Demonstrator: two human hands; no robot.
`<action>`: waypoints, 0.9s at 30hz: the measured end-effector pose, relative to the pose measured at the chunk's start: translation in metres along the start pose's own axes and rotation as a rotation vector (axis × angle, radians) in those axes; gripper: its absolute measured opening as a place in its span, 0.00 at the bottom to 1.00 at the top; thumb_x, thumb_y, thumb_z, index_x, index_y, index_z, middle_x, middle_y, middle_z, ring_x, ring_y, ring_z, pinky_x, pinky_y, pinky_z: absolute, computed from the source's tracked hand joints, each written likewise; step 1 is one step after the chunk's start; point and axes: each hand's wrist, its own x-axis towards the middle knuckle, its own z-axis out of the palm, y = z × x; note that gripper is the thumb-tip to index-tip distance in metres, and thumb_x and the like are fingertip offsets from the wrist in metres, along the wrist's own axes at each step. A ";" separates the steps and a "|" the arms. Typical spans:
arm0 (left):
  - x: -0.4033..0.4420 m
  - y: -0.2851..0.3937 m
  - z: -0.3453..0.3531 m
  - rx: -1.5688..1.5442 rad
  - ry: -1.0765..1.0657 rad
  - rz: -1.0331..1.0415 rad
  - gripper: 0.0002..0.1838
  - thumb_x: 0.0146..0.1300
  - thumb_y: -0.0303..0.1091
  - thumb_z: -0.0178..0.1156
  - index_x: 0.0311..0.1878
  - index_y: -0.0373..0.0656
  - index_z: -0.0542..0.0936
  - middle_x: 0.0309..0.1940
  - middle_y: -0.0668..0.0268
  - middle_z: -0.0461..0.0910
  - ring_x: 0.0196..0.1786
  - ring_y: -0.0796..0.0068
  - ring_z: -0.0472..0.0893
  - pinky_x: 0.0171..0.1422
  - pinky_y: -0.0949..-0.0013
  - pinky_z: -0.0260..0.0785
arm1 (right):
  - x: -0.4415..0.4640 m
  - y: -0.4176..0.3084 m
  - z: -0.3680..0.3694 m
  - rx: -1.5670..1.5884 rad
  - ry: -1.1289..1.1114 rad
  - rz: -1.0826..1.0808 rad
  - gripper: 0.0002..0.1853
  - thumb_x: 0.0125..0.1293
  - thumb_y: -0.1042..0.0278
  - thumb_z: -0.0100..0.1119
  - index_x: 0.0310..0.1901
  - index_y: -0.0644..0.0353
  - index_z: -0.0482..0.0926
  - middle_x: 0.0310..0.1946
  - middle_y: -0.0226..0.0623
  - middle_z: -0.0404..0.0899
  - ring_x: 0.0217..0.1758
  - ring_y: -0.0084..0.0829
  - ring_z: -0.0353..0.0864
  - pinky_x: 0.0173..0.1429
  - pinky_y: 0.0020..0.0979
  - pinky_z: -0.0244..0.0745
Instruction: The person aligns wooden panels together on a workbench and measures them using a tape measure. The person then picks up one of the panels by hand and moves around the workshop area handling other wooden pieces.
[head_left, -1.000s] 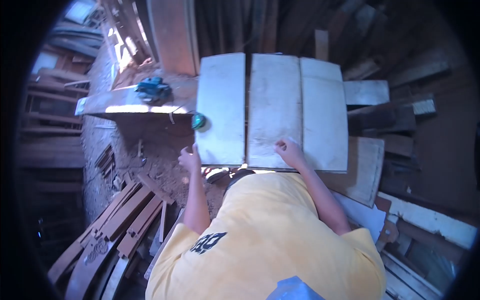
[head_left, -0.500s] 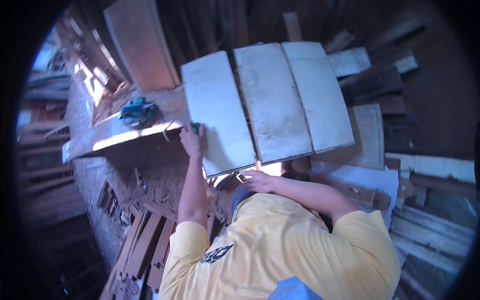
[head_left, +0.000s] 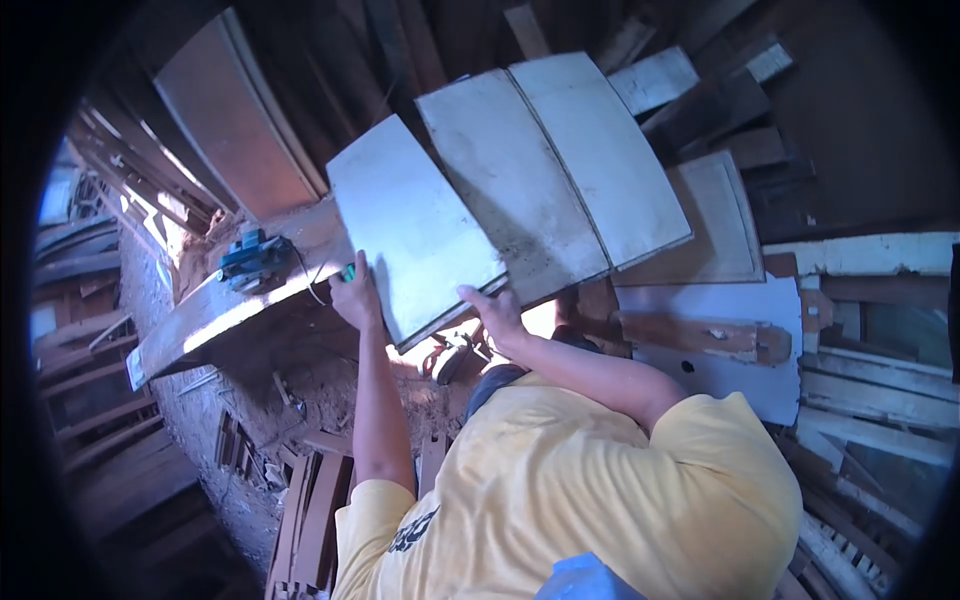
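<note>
Head view: left hand point(head_left: 354, 300) closed around a green object point(head_left: 348, 272), right hand point(head_left: 498, 320) in a pinch on a white panel point(head_left: 405, 225).

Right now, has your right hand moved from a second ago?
Yes. Judged against the middle white board, the right hand has moved left, from over it to the near right corner of the left white board.

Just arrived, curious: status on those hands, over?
Left hand holds small green object, partly hidden. Right hand grips leftmost pale rectangular board by near edge. Blue power tool left, clear of board.
</note>
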 end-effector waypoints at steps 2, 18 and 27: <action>0.003 0.008 0.003 0.002 -0.022 -0.003 0.40 0.57 0.68 0.65 0.49 0.32 0.80 0.45 0.41 0.83 0.51 0.40 0.82 0.57 0.45 0.71 | 0.015 -0.020 0.002 0.117 -0.038 -0.029 0.24 0.57 0.50 0.74 0.34 0.69 0.84 0.31 0.35 0.84 0.35 0.26 0.78 0.43 0.35 0.75; -0.031 0.092 0.033 -1.977 -0.649 -0.525 0.24 0.67 0.44 0.59 0.61 0.40 0.78 0.56 0.56 0.83 0.59 0.54 0.82 0.66 0.46 0.75 | 0.080 -0.267 0.017 0.177 0.069 -0.736 0.08 0.56 0.69 0.68 0.33 0.66 0.83 0.27 0.33 0.85 0.30 0.21 0.81 0.35 0.30 0.75; -0.072 0.301 0.107 -1.610 -0.799 -0.170 0.32 0.61 0.33 0.66 0.70 0.52 0.73 0.40 0.70 0.76 0.39 0.78 0.76 0.43 0.71 0.68 | 0.221 -0.461 -0.116 -0.135 0.047 -1.043 0.10 0.58 0.67 0.70 0.37 0.62 0.84 0.31 0.32 0.85 0.33 0.23 0.82 0.41 0.28 0.77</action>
